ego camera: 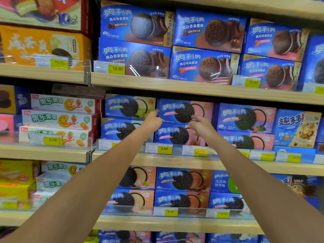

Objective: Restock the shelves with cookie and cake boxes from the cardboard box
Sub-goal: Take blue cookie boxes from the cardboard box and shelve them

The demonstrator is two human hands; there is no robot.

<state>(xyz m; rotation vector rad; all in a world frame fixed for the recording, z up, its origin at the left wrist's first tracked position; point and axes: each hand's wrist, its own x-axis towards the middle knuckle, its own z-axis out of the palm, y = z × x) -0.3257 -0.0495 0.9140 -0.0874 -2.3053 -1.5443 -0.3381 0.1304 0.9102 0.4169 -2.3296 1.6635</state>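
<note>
Both arms reach from the bottom corners of the frame up to the middle shelf [122, 156] at the centre. The pink box [177, 106] stands there at the front, on top of a second pink box [168, 135], and it lies between the two hands. The left hand [153, 121] is at the left edge of the pink box, with its fingertips touching that edge. I cannot tell if it grips the box or only touches it. The right hand [201, 126] is just in front of the lower right part of the box face. Its fingers are loosely bent and hold nothing that I can see. Left of the pink box stands a green box [126, 106], and on the right a purple box [245, 118], both touching or almost touching it. Under the hands, a yellow tag [164, 149] on the shelf edge reads 9.90.
</note>
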